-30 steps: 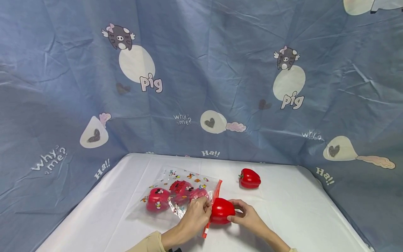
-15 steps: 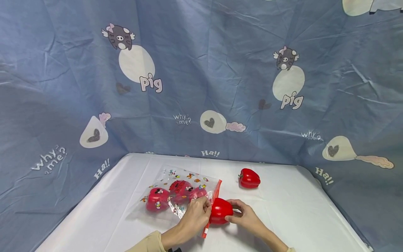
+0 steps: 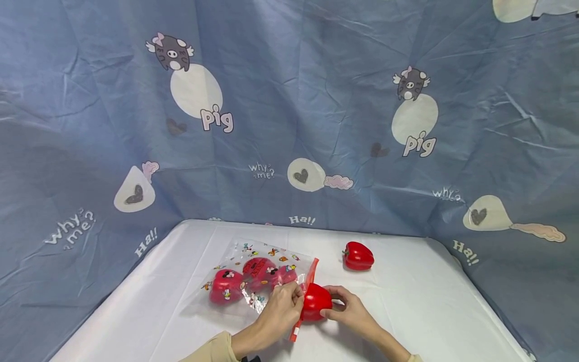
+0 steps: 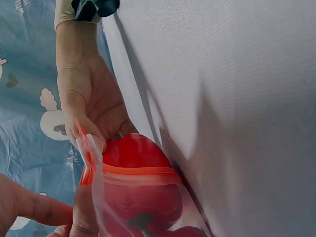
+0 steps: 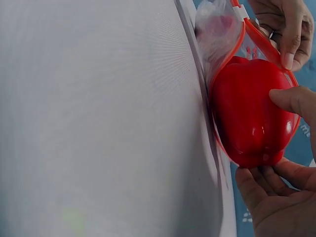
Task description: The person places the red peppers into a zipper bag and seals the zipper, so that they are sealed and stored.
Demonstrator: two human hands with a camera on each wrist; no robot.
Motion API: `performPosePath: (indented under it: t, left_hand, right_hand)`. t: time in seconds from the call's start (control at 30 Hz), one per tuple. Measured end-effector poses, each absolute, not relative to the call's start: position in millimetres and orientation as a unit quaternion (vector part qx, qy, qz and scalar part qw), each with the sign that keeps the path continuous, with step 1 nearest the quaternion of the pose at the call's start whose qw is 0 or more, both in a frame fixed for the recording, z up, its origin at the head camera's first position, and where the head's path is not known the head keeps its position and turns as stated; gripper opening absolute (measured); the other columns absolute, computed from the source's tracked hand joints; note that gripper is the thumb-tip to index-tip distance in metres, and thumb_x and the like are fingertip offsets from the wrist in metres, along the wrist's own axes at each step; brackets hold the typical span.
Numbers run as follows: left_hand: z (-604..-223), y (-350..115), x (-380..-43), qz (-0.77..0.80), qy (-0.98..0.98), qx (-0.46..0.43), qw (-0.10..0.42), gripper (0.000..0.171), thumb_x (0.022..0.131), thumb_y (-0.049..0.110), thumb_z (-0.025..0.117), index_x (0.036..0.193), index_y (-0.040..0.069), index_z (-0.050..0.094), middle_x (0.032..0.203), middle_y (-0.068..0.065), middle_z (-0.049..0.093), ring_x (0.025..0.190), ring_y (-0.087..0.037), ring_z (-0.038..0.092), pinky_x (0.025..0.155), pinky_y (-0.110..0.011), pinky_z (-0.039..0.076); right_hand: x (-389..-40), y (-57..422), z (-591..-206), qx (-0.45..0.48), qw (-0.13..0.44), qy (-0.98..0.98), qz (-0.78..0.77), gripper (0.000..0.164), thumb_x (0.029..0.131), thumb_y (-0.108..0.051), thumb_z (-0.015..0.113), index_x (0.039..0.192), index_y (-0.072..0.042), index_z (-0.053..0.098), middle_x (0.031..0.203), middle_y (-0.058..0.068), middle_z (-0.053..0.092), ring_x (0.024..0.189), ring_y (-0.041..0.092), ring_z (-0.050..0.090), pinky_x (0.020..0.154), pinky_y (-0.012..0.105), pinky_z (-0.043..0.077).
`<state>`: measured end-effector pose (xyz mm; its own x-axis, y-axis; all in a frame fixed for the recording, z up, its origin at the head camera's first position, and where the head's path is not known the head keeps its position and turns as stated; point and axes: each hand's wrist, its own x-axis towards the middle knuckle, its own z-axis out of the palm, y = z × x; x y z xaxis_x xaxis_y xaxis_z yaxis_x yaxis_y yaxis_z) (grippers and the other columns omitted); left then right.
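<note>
A clear zip bag [image 3: 240, 251] with cartoon prints lies on the table, several red bell peppers [image 3: 226, 287] showing through it. My left hand [image 3: 279, 310] pinches the upper edge of its mouth beside the orange zip strip [image 4: 140, 171]. At that mouth is another red bell pepper [image 3: 316, 302], held from behind by the thumb and fingers of my right hand [image 3: 352, 312]. In the left wrist view its green stem [image 4: 141, 218] is inside the bag, while its blunt end stays outside. The right wrist view shows the zip strip looping around the pepper [image 5: 254, 111].
One more red bell pepper [image 3: 358, 256] lies on its side farther back, right of the bag. The white table [image 3: 420, 286] ends at a blue printed curtain [image 3: 253, 100]. A white slider [image 3: 296, 331] sits at the strip's near end.
My right hand has moved slightly left, pushing the bell pepper a little deeper into the bag's mouth. The left hand keeps its pinch in the same place.
</note>
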<state>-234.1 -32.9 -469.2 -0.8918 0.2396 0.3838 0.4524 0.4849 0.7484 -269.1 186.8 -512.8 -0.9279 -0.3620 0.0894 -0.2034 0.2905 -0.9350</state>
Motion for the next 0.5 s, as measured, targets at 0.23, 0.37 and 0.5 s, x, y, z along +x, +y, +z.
performPosePath:
  t: [0.23,0.37,0.5]
  left_hand:
    - [-469,-32,-234,-0.459,-0.859,-0.196,0.116,0.009,0.085,0.000,0.057,0.079,0.005,0.061,0.062,0.008,0.052,0.054,0.001,0.045,0.047,-0.017,0.040]
    - [-469,-32,-234,-0.452,-0.861,-0.198,0.124,0.010,0.085,0.000,0.057,0.078,0.006,0.061,0.062,0.009,0.051,0.054,0.002,0.044,0.047,-0.017,0.039]
    - [-469,-32,-234,-0.444,-0.863,-0.200,0.134,0.011,0.084,0.000,0.057,0.077,0.009,0.060,0.062,0.009,0.051,0.055,0.003,0.044,0.048,-0.017,0.039]
  right_hand:
    - [-270,182,-515,-0.201,0.068,0.786,-0.580,0.056,0.080,-0.014,0.076,0.128,0.002,0.053,0.123,0.018,0.060,0.114,0.026,0.060,0.094,0.028,0.050]
    - [-270,177,-517,-0.215,0.059,0.782,-0.583,0.056,0.080,-0.014,0.077,0.127,0.003,0.053,0.122,0.020,0.061,0.111,0.024,0.062,0.093,0.029,0.051]
    - [-271,170,-517,-0.216,0.058,0.784,-0.579,0.056,0.080,-0.016,0.077,0.128,0.002,0.054,0.122,0.019,0.061,0.112,0.025,0.062,0.091,0.028,0.052]
